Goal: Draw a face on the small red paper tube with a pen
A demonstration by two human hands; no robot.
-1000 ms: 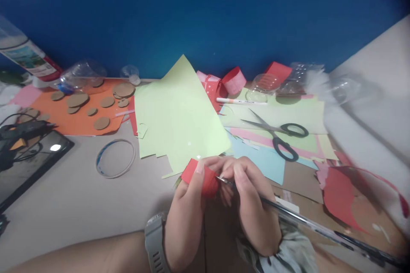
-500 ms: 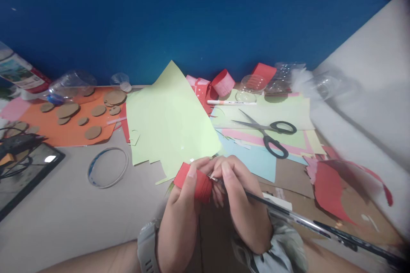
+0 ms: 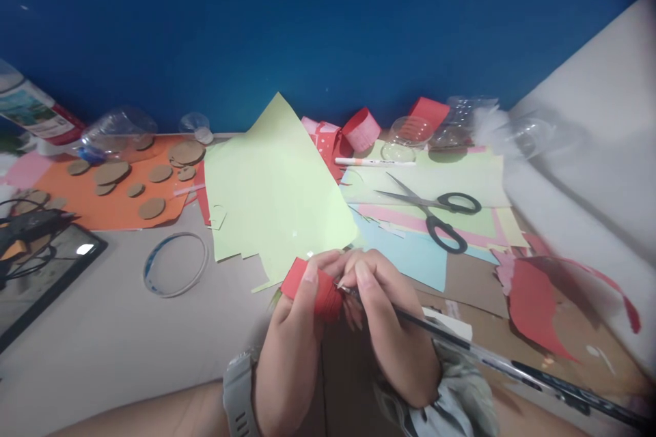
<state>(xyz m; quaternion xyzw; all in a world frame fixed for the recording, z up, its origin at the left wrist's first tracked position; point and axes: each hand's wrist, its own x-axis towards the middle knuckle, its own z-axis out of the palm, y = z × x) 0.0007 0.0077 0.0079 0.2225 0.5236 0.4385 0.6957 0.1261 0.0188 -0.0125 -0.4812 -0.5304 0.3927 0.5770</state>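
Observation:
My left hand [image 3: 294, 328] is closed on a curled piece of red paper [image 3: 326, 299], thumb on top and fingers behind it. Layered folds or fringes show at the paper's right end. In my right hand [image 3: 379, 307] is a pen [image 3: 451, 336] with a clear barrel, pinched close to its metal tip. The tip is at the right end of the red paper; whether it touches is hard to tell. Both hands meet above the table's front edge, just below a pale green sheet [image 3: 277, 198]. The fingertips are partly hidden behind the thumbs.
Black-handled scissors [image 3: 430, 208] lie open on coloured sheets, near a marker [image 3: 374, 162]. Cardboard discs [image 3: 111, 172] rest on orange paper [image 3: 66, 208]. A tape ring [image 3: 203, 266], a tablet [image 3: 46, 280], a plastic bottle [image 3: 117, 133] and red paper scraps [image 3: 536, 307] surround the hands.
The whole view has shifted slightly, so things appear a little farther right. My hands keep nearly the same grip on the red paper and the pen.

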